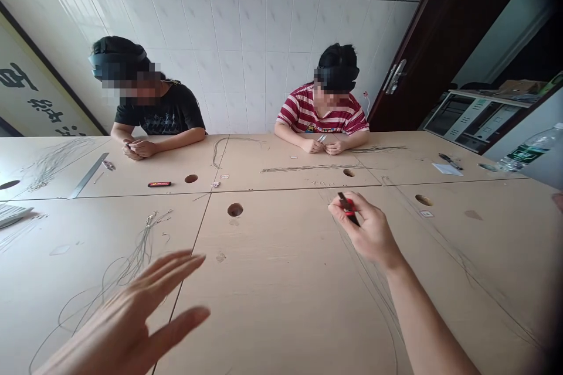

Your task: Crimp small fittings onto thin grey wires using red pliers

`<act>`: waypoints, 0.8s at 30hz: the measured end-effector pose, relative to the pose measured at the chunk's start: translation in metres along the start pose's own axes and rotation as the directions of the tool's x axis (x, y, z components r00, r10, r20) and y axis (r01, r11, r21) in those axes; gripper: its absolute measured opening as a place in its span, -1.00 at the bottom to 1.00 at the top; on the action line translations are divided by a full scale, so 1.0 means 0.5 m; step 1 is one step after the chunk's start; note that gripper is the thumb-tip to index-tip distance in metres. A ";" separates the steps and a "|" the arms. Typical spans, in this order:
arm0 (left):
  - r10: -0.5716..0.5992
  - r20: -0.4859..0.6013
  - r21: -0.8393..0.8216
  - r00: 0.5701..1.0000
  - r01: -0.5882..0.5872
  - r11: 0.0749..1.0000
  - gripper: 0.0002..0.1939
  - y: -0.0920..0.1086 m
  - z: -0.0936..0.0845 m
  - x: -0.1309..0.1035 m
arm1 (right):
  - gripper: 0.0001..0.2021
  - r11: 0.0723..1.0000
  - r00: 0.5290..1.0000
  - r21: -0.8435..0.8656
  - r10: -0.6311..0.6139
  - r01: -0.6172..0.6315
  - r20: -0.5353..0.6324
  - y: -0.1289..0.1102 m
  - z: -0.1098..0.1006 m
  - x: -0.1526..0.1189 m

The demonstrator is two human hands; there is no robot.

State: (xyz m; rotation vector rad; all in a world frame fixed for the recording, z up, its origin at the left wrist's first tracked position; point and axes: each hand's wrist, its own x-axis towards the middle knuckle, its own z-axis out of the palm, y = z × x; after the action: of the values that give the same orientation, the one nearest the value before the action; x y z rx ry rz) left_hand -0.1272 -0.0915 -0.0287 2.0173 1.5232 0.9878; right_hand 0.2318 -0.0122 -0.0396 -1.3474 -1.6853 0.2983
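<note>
My left hand (136, 310) is open over the near left of the table, its fingers stretched out and the thumb apart. Nothing is in it. Just beyond and partly behind it lies a loose bundle of thin cords (143, 243) with small metal bits at the far ends. My right hand (367, 228) is closed around a small black-and-red tool (347, 206), whose exact kind I cannot make out. Under the right hand and forearm, more thin cords (358, 255) run along the tabletop toward me.
Across the pale wooden table (272, 287) sit two people (162, 105) (323, 108), hands on the tabletop. Between us lie a red-and-black stick-like item (159, 184), a metal ruler (88, 176) and round cable holes (235, 210). A water bottle (530, 149) stands at right.
</note>
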 end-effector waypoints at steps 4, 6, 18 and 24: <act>0.024 0.166 -0.169 0.986 0.004 0.986 -0.40 0.096 0.071 0.138 | -0.86 0.998 0.995 0.031 -0.060 0.058 0.078 -0.041 0.014 -0.011; 0.073 0.304 -0.398 0.950 0.057 0.916 -0.31 0.122 0.138 0.184 | -0.88 0.995 0.992 0.068 -0.077 0.071 0.099 -0.052 0.021 -0.010; 0.522 0.418 -0.848 0.743 0.526 -0.070 -0.57 0.116 0.223 0.206 | -0.77 0.956 0.985 0.236 0.165 -0.172 0.049 -0.035 0.082 -0.012; 0.063 0.097 -0.928 0.993 0.113 -0.355 -0.65 0.147 0.182 0.250 | -0.80 0.968 0.994 0.230 0.086 -0.100 0.070 -0.040 0.087 -0.022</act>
State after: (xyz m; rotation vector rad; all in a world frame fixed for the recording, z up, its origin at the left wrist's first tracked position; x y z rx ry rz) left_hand 0.0067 0.0118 -0.0020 0.5302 0.0484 1.3280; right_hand 0.1850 -0.0143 -0.0553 -1.2533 -1.5831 0.5784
